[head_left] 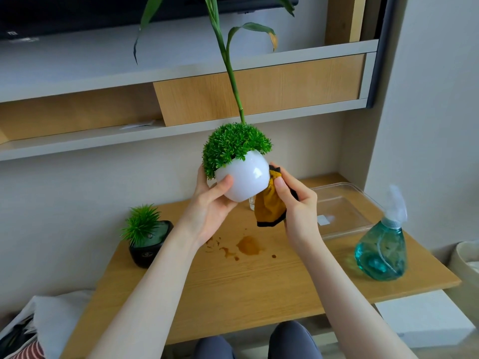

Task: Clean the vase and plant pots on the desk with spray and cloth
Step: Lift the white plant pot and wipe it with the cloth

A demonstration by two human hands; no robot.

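Pot [242, 181] lifted over table [259, 281], tilted leftward; left hand [210, 206] cups it, right hand [298, 213] pinches cloth [269, 208] against its right flank (nearer side).

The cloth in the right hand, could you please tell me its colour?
Mustard yellow with black edging, seen in the head view: cloth, right hand.
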